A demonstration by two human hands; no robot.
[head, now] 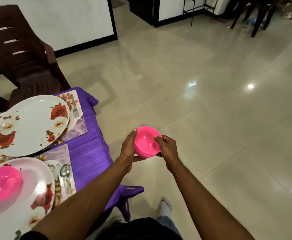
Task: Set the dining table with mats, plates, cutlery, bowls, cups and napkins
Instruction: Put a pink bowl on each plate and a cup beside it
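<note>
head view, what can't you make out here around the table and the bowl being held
- Underside of the pink plastic bowl: covered by the left hand and right hand.
- Second pink plastic bowl: cut off by the left edge.
- Purple tablecloth: table's far side out of frame.
- Metal spoon: blurred.

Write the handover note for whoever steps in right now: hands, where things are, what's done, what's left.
Hands: left hand and right hand together grip a pink bowl, held over the floor, off the table's corner.
Table: purple cloth. Far setting: mat, floral plate, fork on the mat beside the plate, no bowl. Near setting: plate with a second pink bowl on it, spoon on the mat at its right.
Done: mats, plates, some cutlery, one bowl.
Left: set the held bowl, probably on the far plate; no cups or napkins are in view yet.
</note>
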